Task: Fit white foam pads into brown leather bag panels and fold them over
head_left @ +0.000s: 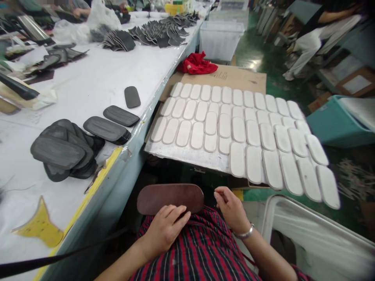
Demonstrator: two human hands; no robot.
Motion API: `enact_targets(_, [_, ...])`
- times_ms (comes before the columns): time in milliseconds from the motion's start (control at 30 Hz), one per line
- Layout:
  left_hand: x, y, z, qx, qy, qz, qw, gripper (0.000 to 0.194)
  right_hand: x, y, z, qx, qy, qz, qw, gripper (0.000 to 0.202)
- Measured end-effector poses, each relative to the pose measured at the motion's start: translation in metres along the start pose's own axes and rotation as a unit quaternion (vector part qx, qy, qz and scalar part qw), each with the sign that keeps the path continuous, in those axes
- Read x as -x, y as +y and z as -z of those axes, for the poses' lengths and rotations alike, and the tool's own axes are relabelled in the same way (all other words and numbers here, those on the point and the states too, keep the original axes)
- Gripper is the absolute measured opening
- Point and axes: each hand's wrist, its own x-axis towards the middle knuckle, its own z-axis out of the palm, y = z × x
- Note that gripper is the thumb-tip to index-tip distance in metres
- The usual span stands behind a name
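Observation:
A brown oval board (166, 195) lies across my lap on the striped red and dark cloth. My left hand (168, 226) rests on the board's lower right edge, its fingers loosely curved over it. To the right of the board, apart from it, my right hand (231, 207) is raised with its thumb and fingertips drawn together; anything between them is too small to make out. Dark oval pads (58, 148) are heaped on the white table at the left, beside a shorter stack (107, 128). Rows of pale oval pads (253, 164) cover the low board ahead.
The white table (96, 78) has a yellow-edged border. A yellow pattern piece (41, 226) lies near it. Red cloth (199, 63) sits at the low board's far end. A clear plastic bin (266, 218) stands at my right, a teal bin (336, 121) beyond. Another person's legs show top right.

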Motion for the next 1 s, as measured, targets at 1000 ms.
enact_targets(1000, [0.050, -0.048, 0.022, 0.176, 0.206, 0.483, 0.833, 0.030, -0.019, -0.022, -0.017, 0.067, -0.146, 0.218, 0.963, 0.073])
